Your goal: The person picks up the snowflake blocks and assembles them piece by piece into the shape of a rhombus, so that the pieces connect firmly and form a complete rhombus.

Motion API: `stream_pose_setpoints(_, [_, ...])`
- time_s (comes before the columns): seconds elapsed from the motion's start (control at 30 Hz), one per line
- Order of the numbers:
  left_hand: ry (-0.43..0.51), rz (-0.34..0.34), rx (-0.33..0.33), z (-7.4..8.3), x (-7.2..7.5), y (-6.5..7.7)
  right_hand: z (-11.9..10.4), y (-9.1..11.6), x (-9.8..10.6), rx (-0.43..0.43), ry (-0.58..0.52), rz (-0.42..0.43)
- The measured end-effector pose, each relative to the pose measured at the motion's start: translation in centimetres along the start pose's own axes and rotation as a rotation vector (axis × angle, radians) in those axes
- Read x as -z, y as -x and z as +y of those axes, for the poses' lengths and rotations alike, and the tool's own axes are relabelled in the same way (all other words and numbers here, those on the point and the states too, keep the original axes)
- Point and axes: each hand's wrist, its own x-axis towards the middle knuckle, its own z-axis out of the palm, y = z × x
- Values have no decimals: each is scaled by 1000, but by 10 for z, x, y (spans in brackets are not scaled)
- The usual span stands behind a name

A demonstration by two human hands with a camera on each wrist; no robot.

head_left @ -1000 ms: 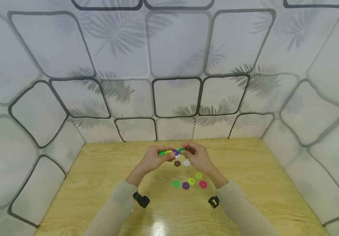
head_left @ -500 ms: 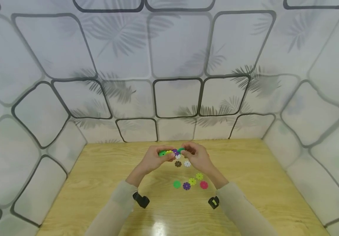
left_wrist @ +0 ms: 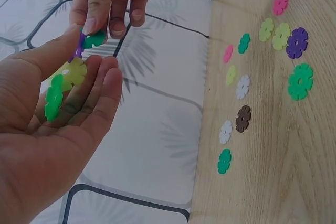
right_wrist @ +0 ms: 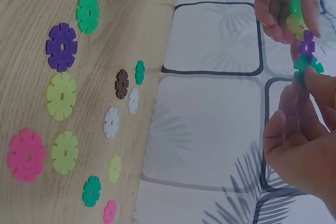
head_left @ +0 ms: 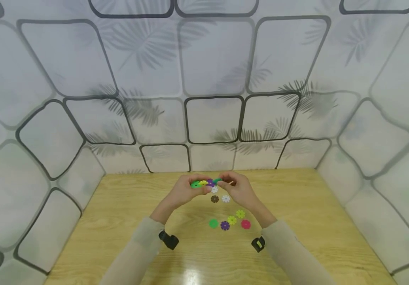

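My left hand [head_left: 184,192] holds a short chain of notched plastic snowflake discs between thumb and fingers. The chain has a bright green disc [left_wrist: 54,98], a yellow disc [left_wrist: 77,73] and a purple disc [right_wrist: 307,44]. At the chain's far end, my right hand [head_left: 239,190] pinches a darker green disc [right_wrist: 306,66] between thumb and fingers. This disc meets the purple one edge to edge; how deep the notches sit is too small to tell. Both hands are raised above the far part of the table, and fingers partly hide the purple disc.
Loose snowflake discs lie on the wooden table [head_left: 126,237]. Nearer me are a green disc [head_left: 213,223], a purple one [head_left: 225,225], two yellow and a pink one [head_left: 245,224]. Farther back lie a brown disc [left_wrist: 243,119] and several others. A patterned cloth wall [head_left: 211,118] stands behind.
Both hands stay in nearly the same place, gripping the same discs. The left thumb has shifted slightly lower, and more of the purple disc shows.
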Motion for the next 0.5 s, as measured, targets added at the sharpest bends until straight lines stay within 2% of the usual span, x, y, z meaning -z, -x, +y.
stream_pose_setpoints(0.17, [-58,23,4,-1,-1,-2,1,0,1,2,3,-9])
stream_pose_setpoints(0.5, [-5,-30,-16,-1,-1,-2,2,0,0,26,-7,-48])
